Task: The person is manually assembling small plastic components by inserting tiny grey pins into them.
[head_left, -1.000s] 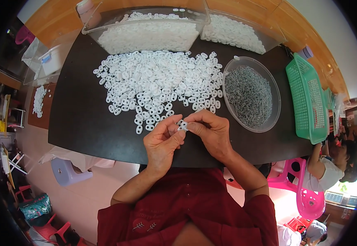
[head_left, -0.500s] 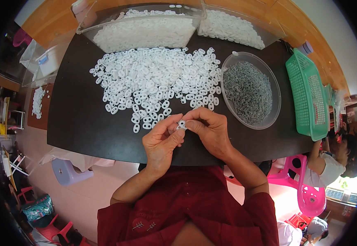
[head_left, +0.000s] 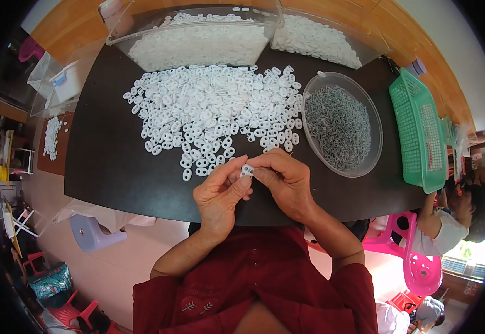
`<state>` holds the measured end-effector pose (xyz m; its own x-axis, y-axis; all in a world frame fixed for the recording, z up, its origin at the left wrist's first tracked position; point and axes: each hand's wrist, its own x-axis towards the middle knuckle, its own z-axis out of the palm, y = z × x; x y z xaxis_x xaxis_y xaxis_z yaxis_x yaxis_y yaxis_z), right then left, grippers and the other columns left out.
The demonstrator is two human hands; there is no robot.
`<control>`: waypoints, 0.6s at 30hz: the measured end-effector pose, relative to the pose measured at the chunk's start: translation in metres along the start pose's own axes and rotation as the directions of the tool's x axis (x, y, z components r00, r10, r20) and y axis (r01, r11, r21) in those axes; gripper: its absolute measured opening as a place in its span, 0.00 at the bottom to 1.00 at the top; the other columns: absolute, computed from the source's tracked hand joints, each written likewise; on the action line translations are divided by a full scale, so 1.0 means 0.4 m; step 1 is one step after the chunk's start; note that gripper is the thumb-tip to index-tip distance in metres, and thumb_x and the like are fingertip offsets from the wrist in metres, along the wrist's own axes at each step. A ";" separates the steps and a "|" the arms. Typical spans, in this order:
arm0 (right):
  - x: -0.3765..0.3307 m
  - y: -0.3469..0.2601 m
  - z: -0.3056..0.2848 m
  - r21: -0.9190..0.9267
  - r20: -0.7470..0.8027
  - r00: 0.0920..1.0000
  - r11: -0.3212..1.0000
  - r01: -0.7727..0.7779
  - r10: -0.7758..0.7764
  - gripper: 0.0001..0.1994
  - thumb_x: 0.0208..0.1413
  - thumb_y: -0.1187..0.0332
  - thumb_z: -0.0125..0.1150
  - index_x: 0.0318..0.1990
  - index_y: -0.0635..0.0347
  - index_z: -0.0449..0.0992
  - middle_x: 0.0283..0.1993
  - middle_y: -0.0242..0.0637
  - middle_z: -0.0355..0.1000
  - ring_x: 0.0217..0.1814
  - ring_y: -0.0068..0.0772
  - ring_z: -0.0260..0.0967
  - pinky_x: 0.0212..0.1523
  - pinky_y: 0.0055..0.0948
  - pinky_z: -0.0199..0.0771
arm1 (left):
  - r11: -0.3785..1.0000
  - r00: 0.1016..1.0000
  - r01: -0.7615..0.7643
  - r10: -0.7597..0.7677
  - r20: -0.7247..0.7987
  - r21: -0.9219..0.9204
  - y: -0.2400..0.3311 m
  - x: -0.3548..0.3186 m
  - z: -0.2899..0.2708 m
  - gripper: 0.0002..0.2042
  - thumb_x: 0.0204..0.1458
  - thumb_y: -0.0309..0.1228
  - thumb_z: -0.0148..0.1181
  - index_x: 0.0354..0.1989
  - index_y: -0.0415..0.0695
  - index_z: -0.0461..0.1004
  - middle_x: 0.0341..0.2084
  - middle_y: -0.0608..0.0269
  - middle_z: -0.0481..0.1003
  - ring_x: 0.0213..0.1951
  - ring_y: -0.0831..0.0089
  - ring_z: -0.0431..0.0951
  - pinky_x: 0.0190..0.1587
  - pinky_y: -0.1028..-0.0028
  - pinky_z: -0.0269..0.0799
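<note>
**Mid-assembly: one white ring pinched between both hands**

Looks like the fitting step on a single piece. Left hand (head_left: 220,196) closed around the small white ring (head_left: 247,170), fingertips tight on its near side. Right hand (head_left: 286,181) pinched shut on the same ring from the other side; whether a pin's in there, can't tell. Just beyond the grip, the pile of white rings (head_left: 214,108); farther right, the bowl of grey metal bits (head_left: 340,127). Probably needs a steady push next, no twisting.

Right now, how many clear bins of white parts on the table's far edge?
2: a large clear bin at far centre-left, and a second clear bin right of it, touching. More may sit beyond the frame.
</note>
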<state>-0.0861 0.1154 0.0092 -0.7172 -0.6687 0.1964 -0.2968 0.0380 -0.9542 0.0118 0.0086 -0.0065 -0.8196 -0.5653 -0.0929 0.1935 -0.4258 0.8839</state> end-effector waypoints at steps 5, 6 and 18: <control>-0.008 0.001 0.010 0.103 -0.016 0.997 0.992 -0.075 0.077 0.08 0.50 0.80 0.58 0.39 0.64 0.75 0.33 0.36 0.70 0.33 0.25 0.69 0.33 0.23 0.70 | 0.999 1.000 -0.021 0.021 -0.003 0.030 -0.003 0.003 -0.002 0.14 0.49 0.17 0.59 0.46 0.33 0.73 0.27 0.64 0.71 0.25 0.77 0.70 0.26 0.79 0.68; -0.008 0.000 0.011 0.125 -0.008 0.995 0.988 -0.095 0.097 0.09 0.50 0.81 0.58 0.40 0.63 0.74 0.34 0.36 0.70 0.34 0.24 0.70 0.32 0.23 0.70 | 1.000 1.000 -0.006 0.006 -0.002 0.016 -0.002 0.002 -0.003 0.14 0.49 0.18 0.58 0.46 0.33 0.73 0.28 0.64 0.72 0.25 0.77 0.70 0.26 0.79 0.68; 0.002 -0.005 0.002 -0.181 0.023 0.953 0.936 0.301 -0.302 0.19 0.42 0.78 0.67 0.45 0.64 0.74 0.35 0.35 0.70 0.32 0.23 0.63 0.29 0.21 0.65 | 0.998 0.999 -0.029 0.032 0.043 -0.063 0.000 0.007 -0.008 0.14 0.52 0.20 0.56 0.48 0.33 0.72 0.30 0.60 0.74 0.28 0.76 0.72 0.29 0.78 0.71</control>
<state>-0.0854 0.1142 0.0110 -0.5795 -0.6655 0.4705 -0.6078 -0.0318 -0.7935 0.0113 0.0046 -0.0082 -0.8355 -0.5476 -0.0449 0.2507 -0.4528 0.8556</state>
